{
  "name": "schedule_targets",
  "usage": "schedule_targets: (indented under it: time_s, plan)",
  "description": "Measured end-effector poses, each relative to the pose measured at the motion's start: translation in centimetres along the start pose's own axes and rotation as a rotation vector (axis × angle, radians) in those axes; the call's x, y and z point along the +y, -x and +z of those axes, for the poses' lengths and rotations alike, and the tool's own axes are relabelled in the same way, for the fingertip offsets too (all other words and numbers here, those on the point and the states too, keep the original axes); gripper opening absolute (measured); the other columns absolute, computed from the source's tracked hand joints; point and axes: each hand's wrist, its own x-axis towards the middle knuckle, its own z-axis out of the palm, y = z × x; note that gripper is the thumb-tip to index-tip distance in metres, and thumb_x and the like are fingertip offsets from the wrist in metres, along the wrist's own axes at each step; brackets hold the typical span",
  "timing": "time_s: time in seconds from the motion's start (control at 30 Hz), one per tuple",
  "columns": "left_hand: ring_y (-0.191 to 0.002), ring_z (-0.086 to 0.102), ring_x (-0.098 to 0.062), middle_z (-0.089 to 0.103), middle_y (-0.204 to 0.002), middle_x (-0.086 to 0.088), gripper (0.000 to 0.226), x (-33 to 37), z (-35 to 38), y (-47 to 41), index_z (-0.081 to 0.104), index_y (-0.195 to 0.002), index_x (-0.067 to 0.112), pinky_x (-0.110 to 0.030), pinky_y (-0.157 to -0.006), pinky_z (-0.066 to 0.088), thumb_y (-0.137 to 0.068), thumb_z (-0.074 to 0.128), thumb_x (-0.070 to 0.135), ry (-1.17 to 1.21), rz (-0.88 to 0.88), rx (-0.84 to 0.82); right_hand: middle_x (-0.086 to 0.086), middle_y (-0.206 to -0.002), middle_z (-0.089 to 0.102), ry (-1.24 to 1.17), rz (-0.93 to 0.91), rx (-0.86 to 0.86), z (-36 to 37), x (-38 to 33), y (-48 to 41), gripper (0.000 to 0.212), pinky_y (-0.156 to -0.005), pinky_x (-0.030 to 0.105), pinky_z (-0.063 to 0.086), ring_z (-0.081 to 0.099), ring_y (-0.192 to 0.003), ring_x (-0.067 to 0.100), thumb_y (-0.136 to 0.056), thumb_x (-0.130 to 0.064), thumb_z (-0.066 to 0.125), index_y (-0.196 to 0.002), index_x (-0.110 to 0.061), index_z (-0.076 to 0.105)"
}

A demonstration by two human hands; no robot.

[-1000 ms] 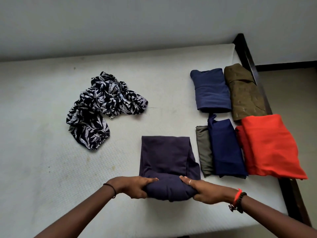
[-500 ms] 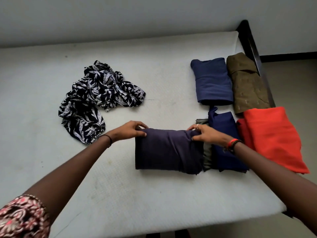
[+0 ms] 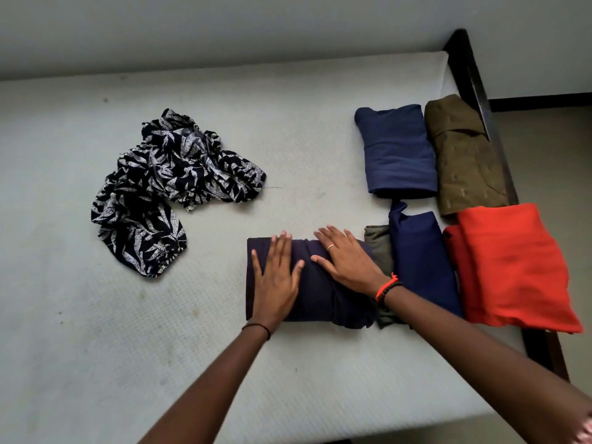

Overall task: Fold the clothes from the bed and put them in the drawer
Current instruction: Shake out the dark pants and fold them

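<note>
On the near part of the bed, the left hand and right hand lie spread flat, pressing the folded purple garment. Far left lies a crumpled leaf-print garment.

We see only part of the folded purple cloth: the left hand lies flat over its left half and the right hand over its far right part. Towards the right edge of the bed, the grey-green cloth shows only as a narrow strip; the navy cloth lies over its right side and the right wrist crosses its near end. The bed runs out past the left and bottom edges. The red cloth covers a stretch of the dark bed frame. A patterned sleeve in the bottom right corner is cut off and blurred.
</note>
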Motion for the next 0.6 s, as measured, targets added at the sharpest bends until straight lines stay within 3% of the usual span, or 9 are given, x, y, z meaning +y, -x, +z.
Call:
schedule_targets:
  time_s: [0.1, 0.23, 0.37, 0.43, 0.53, 0.6]
  plan:
    - [-0.143, 0.017, -0.015, 0.031, -0.153, -0.001, 0.059, -0.8, 2.0, 0.0, 0.031, -0.146, 0.013, -0.054, -0.114, 0.011, -0.096, 0.025, 0.043, -0.179, 0.023, -0.05, 0.003, -0.157, 0.02, 0.013, 0.018, -0.087, 1.4, 0.8, -0.7, 0.086, -0.119, 0.036, 0.003, 0.011, -0.146, 0.016, -0.084, -0.07, 0.004, -0.15, -0.016, 0.016]
    - [-0.143, 0.025, -0.018, 0.032, -0.153, -0.001, 0.06, -0.8, 2.9, -0.8, 0.033, -0.146, 0.013, -0.055, -0.112, 0.009, -0.096, 0.021, 0.044, -0.262, 0.017, -0.115, 0.005, -0.152, 0.029, 0.035, 0.01, -0.088, 1.5, 1.4, -1.7, 0.074, -0.116, 0.037, 0.017, 0.024, -0.141, 0.02, -0.092, -0.063, 0.016, -0.148, -0.016, 0.025]
    - [-0.142, 0.028, -0.018, 0.034, -0.152, -0.001, 0.061, -0.3, 1.7, -0.9, 0.037, -0.145, 0.013, -0.056, -0.115, 0.012, -0.095, 0.022, 0.044, -0.205, -0.006, -0.108, 0.005, -0.146, 0.037, -0.022, 0.024, -0.181, 0.1, 1.5, -3.0, 0.062, -0.112, 0.037, 0.026, 0.033, -0.135, 0.022, -0.094, -0.056, 0.04, -0.142, -0.017, 0.038]
    - [-0.143, 0.024, -0.016, 0.032, -0.153, -0.001, 0.057, 0.0, 0.7, -0.2, 0.037, -0.144, 0.012, -0.048, -0.117, 0.012, -0.095, 0.026, 0.041, 0.002, -0.037, -0.025, 0.005, -0.139, 0.045, -0.096, 0.034, -0.226, -1.3, 1.3, -3.8, 0.062, -0.108, 0.038, 0.032, 0.041, -0.128, 0.022, -0.089, -0.058, 0.049, -0.137, -0.018, 0.044]
    - [-0.13, 0.042, -0.019, 0.049, -0.136, -0.005, 0.04, 1.4, -0.9, 2.8, 0.052, -0.127, 0.01, -0.045, -0.111, 0.031, -0.094, 0.044, 0.029, 0.4, -0.29, 0.247, 0.004, -0.126, 0.056, -0.259, 0.083, -0.296, -3.1, 0.7, -4.9, 0.068, -0.1, 0.037, 0.041, 0.052, -0.114, 0.019, -0.08, -0.063, 0.058, -0.132, -0.02, 0.048]
    - [-0.111, 0.054, -0.026, 0.055, -0.113, -0.006, 0.032, 2.6, -1.2, 5.2, 0.058, -0.111, 0.007, -0.047, -0.097, 0.044, -0.09, 0.054, 0.031, 0.622, -0.654, 0.462, 0.001, -0.121, 0.059, -0.304, 0.126, -0.371, -3.6, 0.3, -5.7, 0.07, -0.095, 0.034, 0.044, 0.055, -0.107, 0.016, -0.074, -0.068, 0.061, -0.127, -0.024, 0.05]
